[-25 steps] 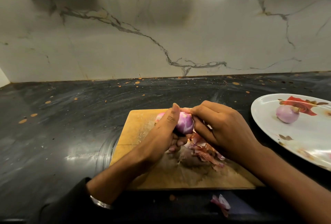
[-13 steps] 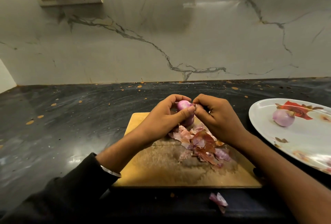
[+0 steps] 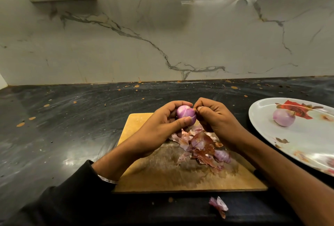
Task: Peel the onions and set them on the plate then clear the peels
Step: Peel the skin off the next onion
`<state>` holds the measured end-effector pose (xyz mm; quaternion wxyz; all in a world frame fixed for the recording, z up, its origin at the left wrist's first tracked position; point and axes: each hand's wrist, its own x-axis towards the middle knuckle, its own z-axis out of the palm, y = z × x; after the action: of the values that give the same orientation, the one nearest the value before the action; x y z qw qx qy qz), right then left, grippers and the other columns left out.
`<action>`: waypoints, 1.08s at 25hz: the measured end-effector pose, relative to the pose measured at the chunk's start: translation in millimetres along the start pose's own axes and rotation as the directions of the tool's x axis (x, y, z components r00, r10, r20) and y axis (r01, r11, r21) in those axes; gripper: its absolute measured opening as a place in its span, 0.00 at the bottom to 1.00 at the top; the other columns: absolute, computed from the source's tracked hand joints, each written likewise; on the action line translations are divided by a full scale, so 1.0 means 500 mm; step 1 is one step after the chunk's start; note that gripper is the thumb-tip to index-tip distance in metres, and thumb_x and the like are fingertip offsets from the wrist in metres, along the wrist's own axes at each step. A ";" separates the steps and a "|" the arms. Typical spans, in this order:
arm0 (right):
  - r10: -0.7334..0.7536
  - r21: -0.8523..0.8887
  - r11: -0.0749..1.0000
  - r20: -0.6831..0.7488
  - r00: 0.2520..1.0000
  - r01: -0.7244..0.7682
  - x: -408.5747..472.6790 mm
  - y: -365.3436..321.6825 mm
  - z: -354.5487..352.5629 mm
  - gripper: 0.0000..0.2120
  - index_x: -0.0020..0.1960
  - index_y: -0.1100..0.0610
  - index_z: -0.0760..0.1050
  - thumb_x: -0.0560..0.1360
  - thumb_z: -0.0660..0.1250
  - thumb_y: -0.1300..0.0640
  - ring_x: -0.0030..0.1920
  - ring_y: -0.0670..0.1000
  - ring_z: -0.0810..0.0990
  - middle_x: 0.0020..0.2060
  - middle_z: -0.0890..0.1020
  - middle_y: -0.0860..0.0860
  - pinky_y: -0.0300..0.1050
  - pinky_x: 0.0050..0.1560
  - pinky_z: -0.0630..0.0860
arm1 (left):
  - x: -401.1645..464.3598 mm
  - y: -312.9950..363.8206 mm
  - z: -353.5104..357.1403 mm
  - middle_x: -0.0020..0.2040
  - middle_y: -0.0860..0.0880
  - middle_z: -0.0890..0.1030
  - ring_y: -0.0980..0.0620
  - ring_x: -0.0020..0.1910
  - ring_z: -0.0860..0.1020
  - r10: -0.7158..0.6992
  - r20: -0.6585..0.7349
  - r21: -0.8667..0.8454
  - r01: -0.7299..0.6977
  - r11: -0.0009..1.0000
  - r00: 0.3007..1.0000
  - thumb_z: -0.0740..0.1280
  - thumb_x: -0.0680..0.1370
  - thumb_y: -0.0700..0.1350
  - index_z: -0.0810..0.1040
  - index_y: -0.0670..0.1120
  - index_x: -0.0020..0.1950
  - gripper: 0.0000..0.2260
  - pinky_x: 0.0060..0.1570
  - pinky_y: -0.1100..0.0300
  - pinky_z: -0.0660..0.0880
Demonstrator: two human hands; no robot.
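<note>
Onion (image 3: 186, 116) number two sits in the head view, the only view there is, held above the far edge of the chopping board (image 3: 159, 177). The left hand (image 3: 162, 128) grips it, fingers curled over the top and thumb pressed across the front, which keeps it steady and turns its tip to three o'clock. There the right hand (image 3: 216, 119) pinches something small at the tip between thumb and fingertips; it looks like a last scrap of skin or the stem end, though it is too small to be sure. Holding the work over the board likely lets the scraps fall onto the peel pile (image 3: 200, 146), which lies directly under the hands at six o'clock of the onion.

At three o'clock of the board, well apart from the hands, the flowered plate (image 3: 267, 135) carries one peeled onion (image 3: 282, 117) near its far side, so the plate is within easy reach for the next one. A stray peel (image 3: 218, 206) lies on the dark counter (image 3: 54, 126) just past the board's near edge, at six o'clock.

Against half a second ago the hands sit a touch apart at the tip, and more of the onion's pale, shiny face shows between them. A second ago the left palm covered most of it and it was lower, close to the board. The plate, pile and stray peel are unchanged.
</note>
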<state>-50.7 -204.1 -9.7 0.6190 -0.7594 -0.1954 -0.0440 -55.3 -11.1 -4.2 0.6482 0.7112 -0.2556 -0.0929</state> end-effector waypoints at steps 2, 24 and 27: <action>0.095 0.156 0.983 -0.001 0.995 -0.094 -0.001 -0.001 0.006 0.14 0.41 0.58 0.71 0.83 0.54 0.63 0.28 0.46 0.63 0.28 0.68 0.50 0.40 0.28 0.60 | -0.001 0.002 0.000 0.56 0.42 0.82 0.49 0.42 0.81 -0.048 0.016 -0.127 0.050 0.991 0.999 0.67 0.76 0.43 0.74 0.45 0.67 0.19 0.41 0.62 0.81; -0.201 -0.387 0.909 -0.081 0.976 0.155 -0.013 0.001 -0.028 0.06 0.54 0.47 0.79 0.78 0.70 0.49 0.44 0.44 0.82 0.44 0.83 0.42 0.35 0.41 0.77 | 0.006 -0.002 -0.005 0.54 0.35 0.82 0.47 0.44 0.82 -0.101 -0.068 -0.441 0.061 0.895 0.993 0.67 0.76 0.44 0.74 0.43 0.68 0.20 0.40 0.61 0.82; -0.157 -0.270 0.952 -0.016 0.988 0.147 -0.016 -0.001 -0.021 0.22 0.66 0.48 0.75 0.74 0.70 0.45 0.51 0.48 0.83 0.56 0.81 0.44 0.42 0.48 0.82 | 0.005 -0.003 -0.004 0.58 0.35 0.81 0.47 0.43 0.82 -0.091 -0.045 -0.439 0.062 0.897 0.995 0.66 0.76 0.44 0.73 0.43 0.68 0.20 0.42 0.60 0.82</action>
<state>-56.3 -215.8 -9.5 0.5089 -0.8179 -0.2338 -0.1316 -51.8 -10.4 -5.1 0.7948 0.5600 -0.1793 -0.1504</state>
